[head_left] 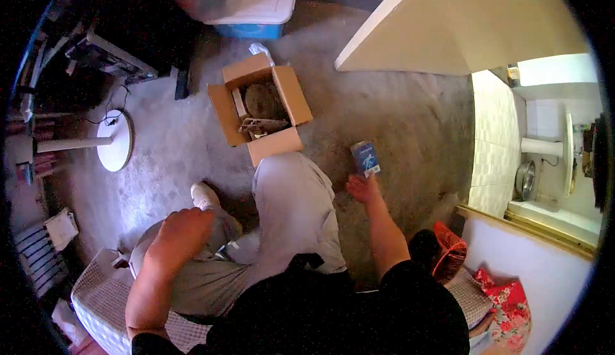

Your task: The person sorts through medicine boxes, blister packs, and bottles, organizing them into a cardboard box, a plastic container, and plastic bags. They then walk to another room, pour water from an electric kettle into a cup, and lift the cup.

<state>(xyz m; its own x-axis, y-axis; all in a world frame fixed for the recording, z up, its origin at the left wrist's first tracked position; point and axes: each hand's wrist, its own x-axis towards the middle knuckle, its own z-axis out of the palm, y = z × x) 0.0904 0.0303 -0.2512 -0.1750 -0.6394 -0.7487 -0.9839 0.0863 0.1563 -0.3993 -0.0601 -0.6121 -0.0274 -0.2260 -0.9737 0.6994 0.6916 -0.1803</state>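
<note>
Blue box (366, 157) at the right hand (363, 189), its pale lettering (365, 150) illegible

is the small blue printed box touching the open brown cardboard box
Apart: the head view shows grey-brown floor between the small blue printed box and the open brown cardboard box.

Floor (423, 118), grey-brown, mottled. Directly upon it: one cardboard box (224, 113), open, flaps outspread; one blue tub (250, 31), white-lidded; one round white base (120, 147).
</note>
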